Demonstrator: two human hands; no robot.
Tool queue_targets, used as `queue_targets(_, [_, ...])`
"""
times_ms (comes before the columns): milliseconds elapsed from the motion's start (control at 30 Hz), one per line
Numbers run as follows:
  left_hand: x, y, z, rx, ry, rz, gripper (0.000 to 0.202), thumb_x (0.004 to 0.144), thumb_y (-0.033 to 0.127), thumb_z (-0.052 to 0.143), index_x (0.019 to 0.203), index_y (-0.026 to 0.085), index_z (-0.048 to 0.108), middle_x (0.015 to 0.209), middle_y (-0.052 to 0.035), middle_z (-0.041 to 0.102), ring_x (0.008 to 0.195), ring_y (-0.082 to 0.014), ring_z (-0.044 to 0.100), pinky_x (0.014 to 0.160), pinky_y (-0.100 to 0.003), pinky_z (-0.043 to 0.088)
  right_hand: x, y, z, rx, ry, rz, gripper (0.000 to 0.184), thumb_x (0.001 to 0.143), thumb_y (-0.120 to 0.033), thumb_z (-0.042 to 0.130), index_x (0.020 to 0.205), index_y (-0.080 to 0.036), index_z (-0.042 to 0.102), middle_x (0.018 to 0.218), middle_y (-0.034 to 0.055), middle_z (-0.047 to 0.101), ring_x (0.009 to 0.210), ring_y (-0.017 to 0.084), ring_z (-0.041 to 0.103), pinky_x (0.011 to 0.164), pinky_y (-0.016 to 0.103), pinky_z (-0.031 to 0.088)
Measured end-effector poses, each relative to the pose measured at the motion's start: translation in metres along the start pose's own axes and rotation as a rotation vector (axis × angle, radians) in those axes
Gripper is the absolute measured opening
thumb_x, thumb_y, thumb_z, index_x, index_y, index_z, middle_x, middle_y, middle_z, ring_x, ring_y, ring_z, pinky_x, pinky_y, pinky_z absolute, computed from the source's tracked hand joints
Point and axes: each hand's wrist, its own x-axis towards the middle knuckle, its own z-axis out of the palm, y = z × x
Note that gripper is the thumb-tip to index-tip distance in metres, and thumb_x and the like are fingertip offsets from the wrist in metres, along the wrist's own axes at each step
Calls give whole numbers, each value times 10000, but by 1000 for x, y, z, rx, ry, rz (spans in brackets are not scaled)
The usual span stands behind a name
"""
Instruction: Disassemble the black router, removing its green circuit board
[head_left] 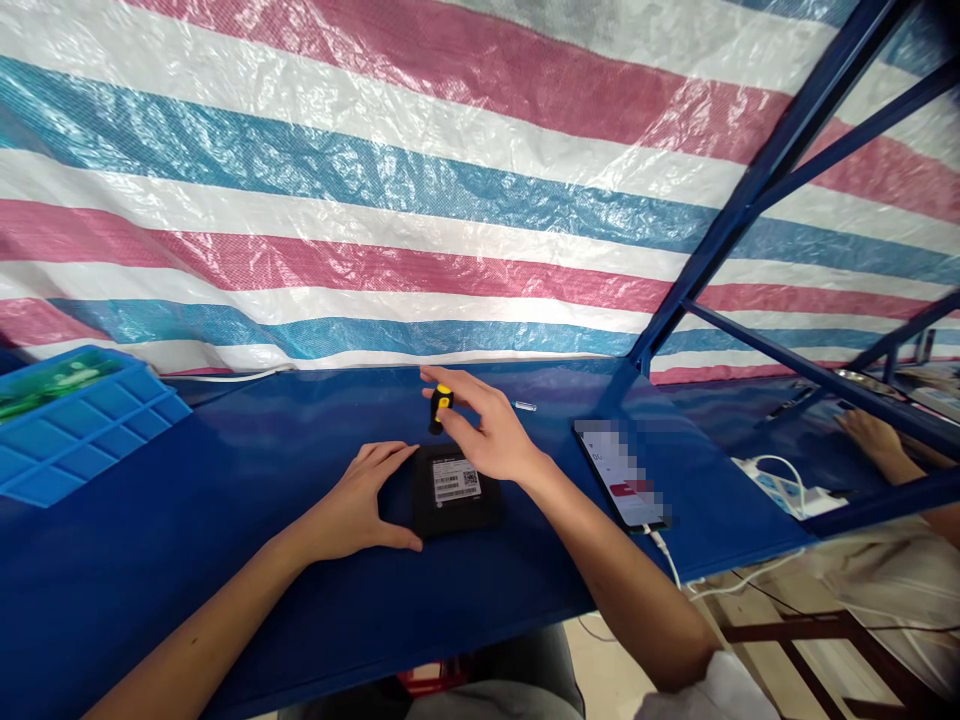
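A black drive with a white printed label, looking like a 2.5-inch solid-state drive (454,515), lies flat on the blue table. My left hand (360,505) spans its left edge, thumb at the near corner and fingers at the far corner, gripping it from the side. Above the drive's far edge, my right hand (487,425) holds a short screwdriver (437,410) with a black and yellow handle between thumb and fingers. The handle stands roughly upright. Its tip is not clearly visible against the dark drive.
A blue plastic bin (82,430) with green contents stands at the left. Right of my hand lie a small clear piece (525,406) and a phone (619,475) on a white cable. Beyond are a power strip (787,490), a blue frame post (697,270) and another person's hand (870,435).
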Motion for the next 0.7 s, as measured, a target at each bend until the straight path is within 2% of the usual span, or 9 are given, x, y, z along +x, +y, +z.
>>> queue_targets(100, [0, -1, 0, 1, -7, 4, 1251, 653, 832, 885, 1692, 302, 431, 1697, -166, 464, 1594, -477, 359, 1262, -675, 408, 0, 2, 3, 49, 1, 78, 471, 1039, -287, 622, 1509, -297, 643, 1301, 68, 778, 1048, 193, 792, 898, 339, 693])
queue_targets(200, [0, 0, 0, 1, -12, 11, 1250, 660, 839, 878, 1692, 300, 424, 1694, -166, 458, 1596, -471, 349, 1270, -672, 395, 1, -2, 3, 18, 146, 110, 355, 983, -389, 751, 1321, -283, 762, 1166, 55, 802, 911, 180, 766, 783, 307, 703])
queue_targets(300, [1, 1, 0, -1, -16, 21, 1256, 663, 842, 875, 1698, 304, 411, 1694, -165, 451, 1596, -461, 343, 1274, -661, 392, -3, -17, -3, -18, 266, 86, 297, 960, -403, 798, 1221, -262, 787, 1113, 56, 802, 843, 170, 741, 721, 295, 696])
queue_targets(467, [2, -2, 2, -6, -11, 27, 1254, 656, 828, 885, 1696, 305, 418, 1694, -153, 461, 1578, -466, 357, 1258, -668, 410, -17, -44, -10, -79, 202, -54, 225, 964, -325, 812, 1170, -242, 774, 1026, 33, 799, 789, 142, 720, 691, 255, 667])
queue_targets(567, [2, -3, 3, -5, -6, 29, 1240, 662, 820, 883, 1694, 311, 423, 1678, -144, 483, 1564, -467, 377, 1243, -667, 431, -22, -45, -8, -106, 164, -109, 209, 985, -302, 788, 1174, -217, 757, 1015, 38, 801, 811, 144, 734, 712, 250, 657])
queue_targets(700, [2, -4, 3, 0, 4, 42, 1234, 655, 806, 896, 1685, 309, 435, 1659, -140, 495, 1557, -459, 387, 1259, -655, 416, -24, -41, -6, -134, 148, -108, 193, 1005, -312, 762, 1166, -206, 745, 1005, 44, 802, 803, 144, 739, 701, 242, 645])
